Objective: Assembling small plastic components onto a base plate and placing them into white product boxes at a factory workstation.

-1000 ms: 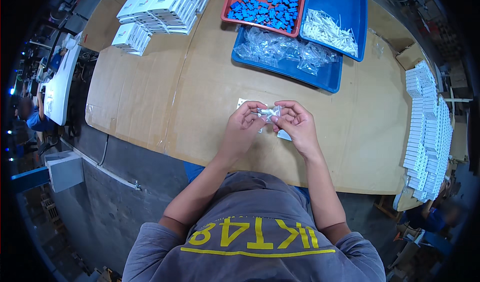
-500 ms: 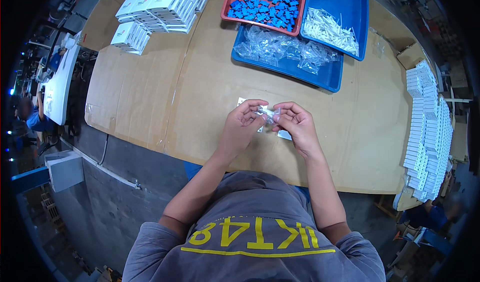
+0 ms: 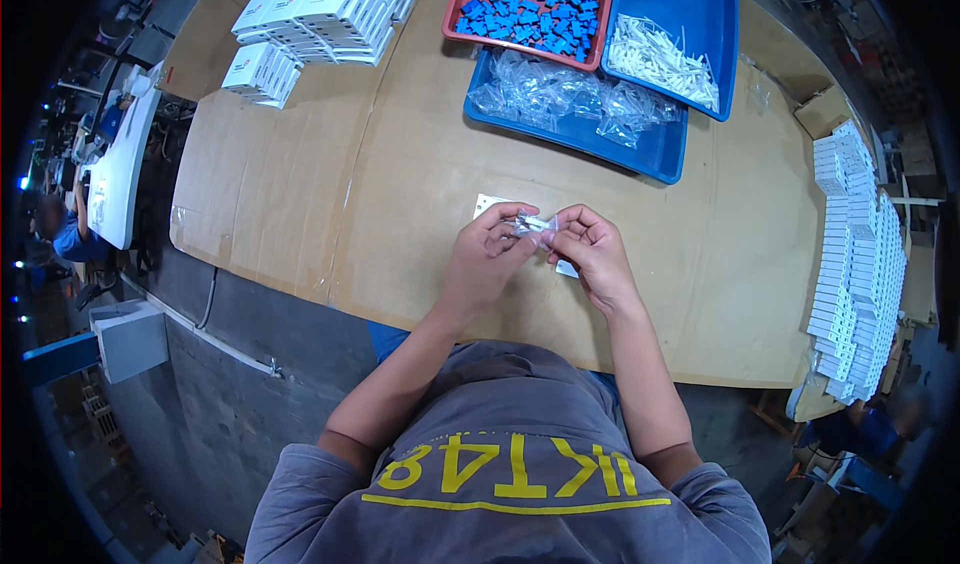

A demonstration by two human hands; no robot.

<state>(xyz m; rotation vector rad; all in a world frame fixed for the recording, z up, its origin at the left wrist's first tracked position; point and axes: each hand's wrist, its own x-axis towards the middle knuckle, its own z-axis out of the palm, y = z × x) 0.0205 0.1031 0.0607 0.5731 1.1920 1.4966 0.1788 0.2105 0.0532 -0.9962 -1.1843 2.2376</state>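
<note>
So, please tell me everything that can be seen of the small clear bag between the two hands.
The small clear bag looks like thin, glossy plastic, crinkled and catching bright reflections. A white piece shows in it, apparently inside; its exact shape is too small to tell. The left hand pinches the bag at one side and the right hand at the other, above the brown cardboard surface. Whether its mouth is open or sealed cannot be told.

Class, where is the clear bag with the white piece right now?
In the head view, the clear bag is just right of centre, held by the left hand and right hand, nearer the wearer than the blue tray of plastic bags.
</note>
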